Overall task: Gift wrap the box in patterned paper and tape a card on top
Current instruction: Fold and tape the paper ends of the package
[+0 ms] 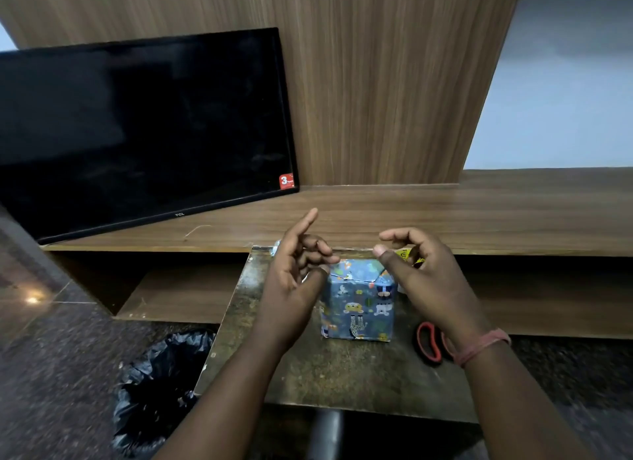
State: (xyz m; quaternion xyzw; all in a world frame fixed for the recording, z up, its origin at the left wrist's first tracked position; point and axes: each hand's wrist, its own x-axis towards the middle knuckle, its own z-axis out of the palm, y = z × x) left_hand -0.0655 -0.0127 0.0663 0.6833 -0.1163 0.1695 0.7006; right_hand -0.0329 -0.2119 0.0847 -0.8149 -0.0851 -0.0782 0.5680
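Observation:
The box (359, 302), wrapped in blue paper printed with small animals, stands upright on a small dark table (335, 367). Folded paper seams show on its top. My left hand (298, 281) hovers at the box's upper left corner, index finger pointing up and the other fingers loosely curled. My right hand (421, 274) hovers over the upper right corner with thumb and index finger apart. I see nothing held in either hand. No card is visible.
Red-handled scissors (430, 345) lie on the table under my right wrist. A yellow object (406, 254) sits behind my right hand. A black television (144, 130) leans on the wooden wall at left. A bin with a black bag (161, 384) stands on the floor at lower left.

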